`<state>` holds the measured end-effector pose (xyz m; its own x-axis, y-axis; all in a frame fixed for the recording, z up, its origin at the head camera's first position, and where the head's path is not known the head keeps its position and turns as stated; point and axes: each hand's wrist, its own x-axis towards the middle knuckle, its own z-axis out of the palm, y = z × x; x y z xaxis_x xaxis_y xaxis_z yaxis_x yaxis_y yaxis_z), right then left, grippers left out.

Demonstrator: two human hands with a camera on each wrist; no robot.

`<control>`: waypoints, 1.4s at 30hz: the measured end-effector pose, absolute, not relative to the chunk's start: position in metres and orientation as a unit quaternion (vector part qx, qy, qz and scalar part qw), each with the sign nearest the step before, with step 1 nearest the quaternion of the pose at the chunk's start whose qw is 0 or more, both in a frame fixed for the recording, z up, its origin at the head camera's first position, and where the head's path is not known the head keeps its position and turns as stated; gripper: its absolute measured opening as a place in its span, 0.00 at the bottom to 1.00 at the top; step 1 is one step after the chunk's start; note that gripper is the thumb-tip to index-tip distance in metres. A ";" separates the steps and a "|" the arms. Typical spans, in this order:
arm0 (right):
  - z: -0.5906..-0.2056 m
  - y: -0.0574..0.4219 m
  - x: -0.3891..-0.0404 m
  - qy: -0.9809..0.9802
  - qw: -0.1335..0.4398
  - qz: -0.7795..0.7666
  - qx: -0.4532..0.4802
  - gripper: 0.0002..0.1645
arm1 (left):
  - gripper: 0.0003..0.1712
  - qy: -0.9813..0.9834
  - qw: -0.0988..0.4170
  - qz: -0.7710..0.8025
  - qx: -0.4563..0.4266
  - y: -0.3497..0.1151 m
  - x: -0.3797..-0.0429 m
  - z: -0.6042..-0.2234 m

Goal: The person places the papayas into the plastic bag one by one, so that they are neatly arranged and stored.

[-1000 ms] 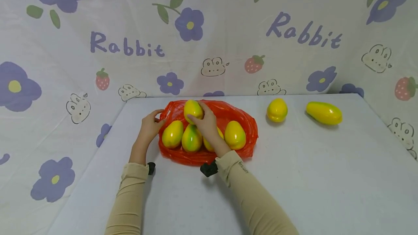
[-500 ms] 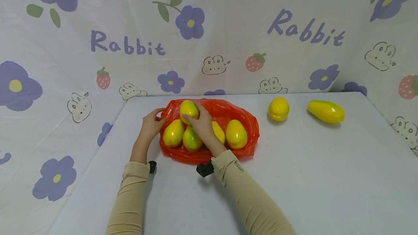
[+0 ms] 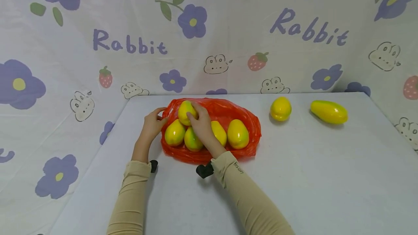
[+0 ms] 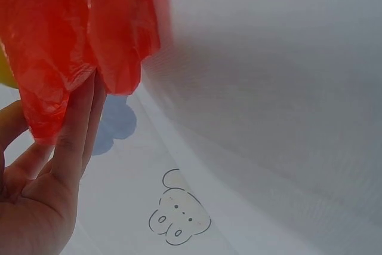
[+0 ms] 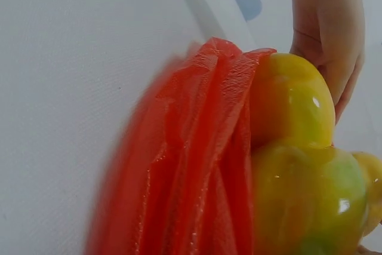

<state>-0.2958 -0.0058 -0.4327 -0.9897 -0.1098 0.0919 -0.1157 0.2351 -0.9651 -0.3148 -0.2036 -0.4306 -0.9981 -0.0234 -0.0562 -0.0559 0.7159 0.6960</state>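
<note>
A red plastic bag (image 3: 225, 110) lies spread wide on the table with several glossy yellow-green papayas (image 3: 238, 134) in a row inside it. My right hand (image 3: 203, 128) holds another papaya (image 3: 184, 113), thumb on its near side, at the bag's back left above the row. My left hand (image 3: 151, 125) pinches the bag's left rim; in the left wrist view the red film hangs between thumb and fingers (image 4: 74, 129). From the right wrist, two papayas (image 5: 307, 198) show close beside the bag's folded wall, and the held one is mostly out of frame.
Farther right on the white table (image 3: 294, 177) lie two more papayas, one seen nearly end-on (image 3: 281, 108) and one long on its side (image 3: 329, 112). A printed cloth (image 3: 228, 17) hangs behind the table's back edge.
The right hand has moved slightly left with its papaya, toward the bag's left side, uncovering more of the papaya to its right. The left hand stays at the bag's rim.
</note>
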 end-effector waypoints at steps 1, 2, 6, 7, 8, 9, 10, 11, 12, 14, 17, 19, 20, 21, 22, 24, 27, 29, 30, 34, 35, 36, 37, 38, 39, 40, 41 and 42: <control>-0.433 -0.006 -0.296 -0.787 0.008 0.612 0.071 0.32 | 0.29 0.926 0.021 0.377 -0.020 -0.203 -0.315 -0.430; -0.433 -0.006 -0.296 -0.789 0.009 0.611 0.067 0.32 | 0.29 0.925 0.020 0.378 -0.020 -0.203 -0.314 -0.430; -0.432 -0.006 -0.294 -0.793 0.003 0.608 0.047 0.34 | 0.29 0.925 0.016 0.380 -0.019 -0.201 -0.313 -0.430; -0.432 -0.006 -0.294 -0.793 0.001 0.608 0.044 0.35 | 0.29 0.924 0.018 0.380 -0.021 -0.201 -0.313 -0.430; -0.432 -0.006 -0.294 -0.793 -0.001 0.608 0.042 0.35 | 0.29 0.924 0.019 0.380 -0.021 -0.201 -0.313 -0.430; -0.433 -0.006 -0.294 -0.793 0.000 0.608 0.043 0.35 | 0.29 0.924 0.020 0.381 -0.022 -0.200 -0.314 -0.430; -0.433 -0.006 -0.294 -0.793 -0.001 0.608 0.043 0.35 | 0.29 0.924 0.024 0.381 -0.023 -0.201 -0.314 -0.430; -0.433 -0.006 -0.294 -0.793 -0.002 0.607 0.044 0.35 | 0.29 0.924 0.025 0.381 -0.023 -0.201 -0.314 -0.430; -0.434 -0.006 -0.295 -0.795 -0.002 0.604 0.045 0.35 | 0.29 0.924 0.025 0.381 -0.023 -0.201 -0.315 -0.430; -0.434 -0.006 -0.295 -0.799 -0.008 0.599 0.047 0.35 | 0.29 0.924 0.022 0.380 -0.021 -0.201 -0.315 -0.431; -0.434 -0.006 -0.296 -0.808 -0.024 0.587 0.052 0.36 | 0.29 0.926 0.016 0.378 -0.017 -0.201 -0.315 -0.431; -0.434 -0.005 -0.297 -0.815 -0.039 0.575 0.057 0.36 | 0.29 0.926 0.015 0.377 -0.016 -0.201 -0.315 -0.431; -0.433 -0.005 -0.297 -0.818 -0.047 0.570 0.059 0.36 | 0.29 0.926 0.016 0.377 -0.017 -0.201 -0.314 -0.431; -0.433 -0.005 -0.298 -0.821 -0.053 0.565 0.061 0.36 | 0.29 0.926 0.017 0.376 -0.017 -0.201 -0.314 -0.431; -0.432 -0.004 -0.298 -0.823 -0.061 0.561 0.061 0.36 | 0.29 0.926 0.018 0.377 -0.016 -0.201 -0.314 -0.431; -0.432 -0.005 -0.299 -0.823 -0.068 0.561 0.060 0.36 | 0.29 0.925 0.022 0.379 -0.018 -0.201 -0.314 -0.431; -0.431 -0.005 -0.298 -0.819 -0.067 0.567 0.055 0.37 | 0.30 0.924 0.024 0.382 -0.021 -0.201 -0.314 -0.431; -0.430 -0.005 -0.297 -0.815 -0.061 0.573 0.054 0.37 | 0.30 0.923 0.026 0.383 -0.024 -0.201 -0.314 -0.431; -0.430 -0.004 -0.297 -0.814 -0.057 0.575 0.055 0.37 | 0.30 0.923 0.025 0.383 -0.024 -0.201 -0.315 -0.431; -0.426 -0.004 -0.293 -0.809 -0.054 0.582 0.055 0.32 | 0.30 0.923 0.026 0.383 -0.023 -0.202 -0.314 -0.430; -0.425 -0.004 -0.292 -0.808 -0.056 0.584 0.053 0.31 | 0.30 0.923 0.026 0.383 -0.023 -0.202 -0.314 -0.430; -0.424 -0.005 -0.291 -0.808 -0.058 0.584 0.052 0.30 | 0.29 0.923 0.026 0.383 -0.024 -0.202 -0.314 -0.430; -0.424 -0.005 -0.291 -0.807 -0.060 0.585 0.051 0.29 | 0.29 0.923 0.026 0.383 -0.024 -0.202 -0.314 -0.430; -0.424 -0.005 -0.290 -0.806 -0.061 0.586 0.050 0.28 | 0.29 0.923 0.025 0.384 -0.023 -0.202 -0.314 -0.430; -0.424 -0.005 -0.290 -0.805 -0.063 0.587 0.050 0.28 | 0.29 0.923 0.025 0.384 -0.023 -0.202 -0.314 -0.430; -0.424 -0.005 -0.290 -0.806 -0.065 0.587 0.049 0.28 | 0.29 0.923 0.024 0.383 -0.022 -0.202 -0.315 -0.430; -0.424 -0.005 -0.290 -0.805 -0.066 0.588 0.050 0.28 | 0.29 0.924 0.022 0.382 -0.020 -0.202 -0.315 -0.430; -0.425 -0.005 -0.290 -0.804 -0.066 0.589 0.052 0.28 | 0.29 0.924 0.021 0.381 -0.020 -0.202 -0.315 -0.430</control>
